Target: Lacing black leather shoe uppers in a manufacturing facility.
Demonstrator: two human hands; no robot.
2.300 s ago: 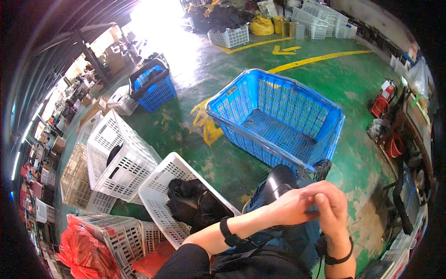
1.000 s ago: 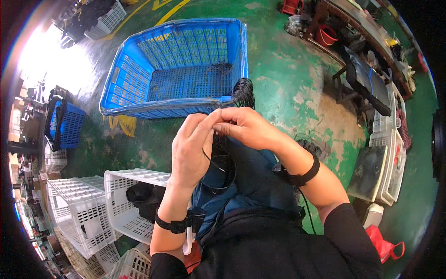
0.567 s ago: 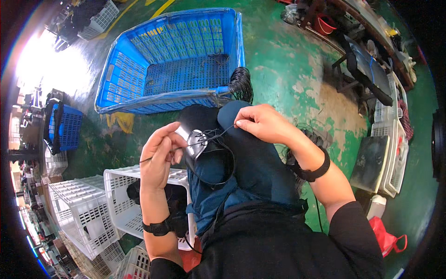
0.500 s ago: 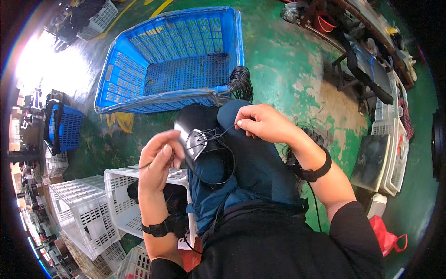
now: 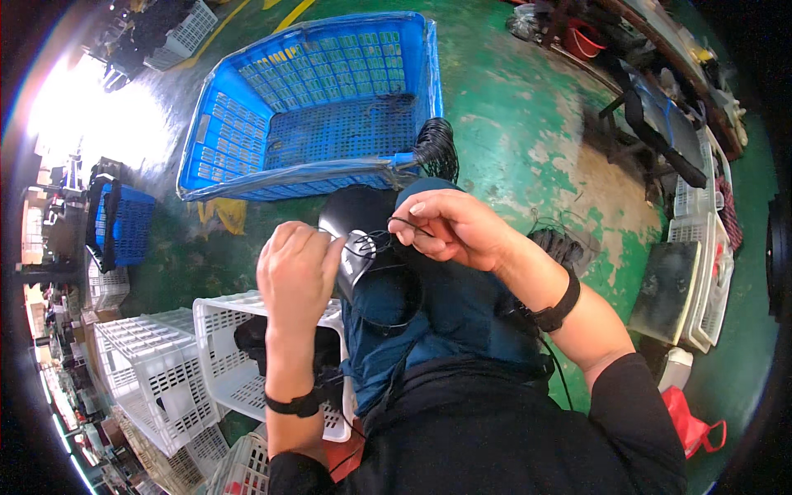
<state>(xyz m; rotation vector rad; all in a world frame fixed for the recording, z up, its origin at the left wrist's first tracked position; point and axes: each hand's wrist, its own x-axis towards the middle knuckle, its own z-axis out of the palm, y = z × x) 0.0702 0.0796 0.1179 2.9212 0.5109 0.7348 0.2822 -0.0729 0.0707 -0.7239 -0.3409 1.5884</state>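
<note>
Thin black cord [image 5: 388, 320] lies in loops over my blue-trousered thighs, around a shiny silver piece [image 5: 356, 254] on my left leg. My right hand [image 5: 452, 229] is closed in a pinch on a strand of this cord, above my right knee. My left hand [image 5: 295, 268] is level with it, to the left of the silver piece, its back turned up and its fingers curled. What those fingers hold is hidden, though a thin dark line shows beside them. A bundle of black cords [image 5: 436, 148] hangs over the near right corner of the blue crate [image 5: 285, 183].
White plastic crates [image 5: 157, 379] stand at my left, one [image 5: 223, 363] with dark material inside. More black cords [image 5: 557, 246] lie right of my legs. Farther right are a dark stool [image 5: 660, 124], a flat grey board [image 5: 667, 289] and a red bag [image 5: 693, 425].
My left hand has turned back-up and its fingers have curled in, moving slightly up. The right hand has rolled over and come a little left and down, still pinching cord.
</note>
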